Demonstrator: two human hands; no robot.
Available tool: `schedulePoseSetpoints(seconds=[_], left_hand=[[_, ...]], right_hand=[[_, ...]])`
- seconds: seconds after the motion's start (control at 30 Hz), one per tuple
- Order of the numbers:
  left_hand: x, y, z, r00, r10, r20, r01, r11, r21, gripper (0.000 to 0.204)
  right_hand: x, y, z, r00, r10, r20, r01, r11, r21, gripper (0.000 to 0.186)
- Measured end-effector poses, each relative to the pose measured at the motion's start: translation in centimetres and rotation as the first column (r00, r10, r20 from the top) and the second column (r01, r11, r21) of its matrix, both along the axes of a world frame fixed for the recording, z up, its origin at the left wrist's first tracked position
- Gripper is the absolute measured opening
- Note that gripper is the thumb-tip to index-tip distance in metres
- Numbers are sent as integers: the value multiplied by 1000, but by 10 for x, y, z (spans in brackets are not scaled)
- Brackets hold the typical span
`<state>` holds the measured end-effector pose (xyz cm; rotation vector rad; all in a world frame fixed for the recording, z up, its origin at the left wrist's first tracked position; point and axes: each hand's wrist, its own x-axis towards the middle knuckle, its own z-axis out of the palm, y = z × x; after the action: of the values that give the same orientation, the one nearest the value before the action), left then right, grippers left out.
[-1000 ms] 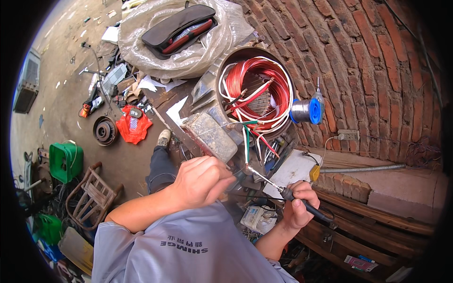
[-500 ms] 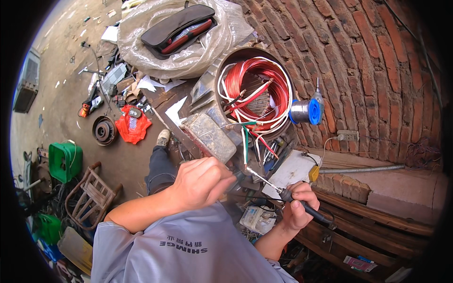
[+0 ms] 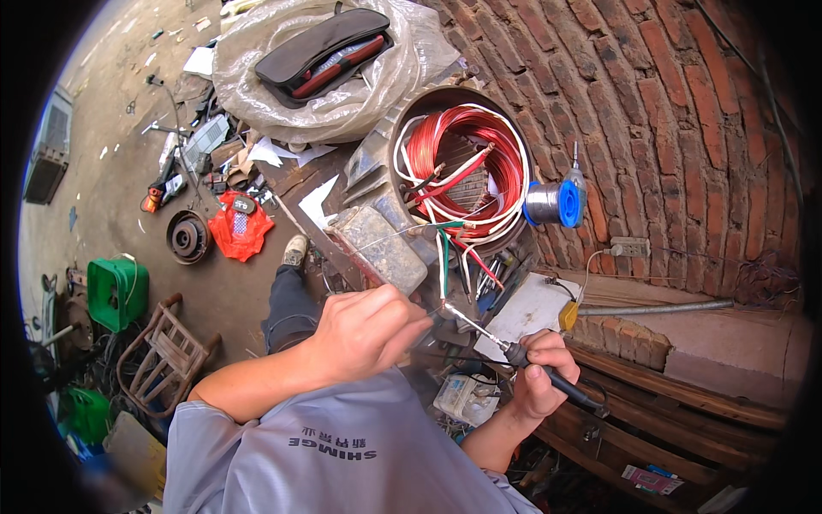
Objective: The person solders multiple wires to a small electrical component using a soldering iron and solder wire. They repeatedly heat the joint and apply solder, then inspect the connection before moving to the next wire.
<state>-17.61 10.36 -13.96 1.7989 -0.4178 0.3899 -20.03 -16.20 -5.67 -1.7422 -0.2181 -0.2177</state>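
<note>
My right hand (image 3: 541, 370) grips a soldering iron (image 3: 561, 385) by its black handle. Its shiny metal tip meets, or nearly meets, the bare end of a lead wire (image 3: 443, 278) that hangs from a motor housing (image 3: 377, 184). Close to that joint, my left hand (image 3: 368, 330) is closed in a pinch; what its fingers hold is too small or hidden to make out. Inside the round housing sit red copper windings (image 3: 428, 146), with white, red and green leads coming out. A blue spool of solder wire (image 3: 544, 204) stands at the housing's right side.
A grey metal box (image 3: 381, 248) sits on the housing's near left. Beyond lies a black pouch (image 3: 325, 56) on clear plastic sheeting. A brick wall (image 3: 659, 111) rises on the right, above a wooden bench (image 3: 668, 385). Left on the floor are a green bucket (image 3: 118, 295) and a rusty chair frame (image 3: 167, 355).
The lead's end and my left fingertips have shifted very slightly. The soldering iron stays almost still at the wire end.
</note>
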Motion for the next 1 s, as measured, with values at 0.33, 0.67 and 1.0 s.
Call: schedulePoseSetpoints(seconds=[0.33, 0.67, 1.0], left_hand=[[-7, 13, 4, 999, -26, -44, 23, 998, -50, 22], [-1, 29, 9, 998, -37, 49, 32, 996, 87, 23], [4, 26, 10, 994, 25, 110, -37, 993, 109, 23]], right_hand=[[-6, 3, 3, 985, 31, 170, -2, 986, -169, 24], [-8, 3, 2, 995, -89, -33, 88, 996, -26, 34], [-8, -9, -2, 997, -58, -48, 58, 998, -6, 31]])
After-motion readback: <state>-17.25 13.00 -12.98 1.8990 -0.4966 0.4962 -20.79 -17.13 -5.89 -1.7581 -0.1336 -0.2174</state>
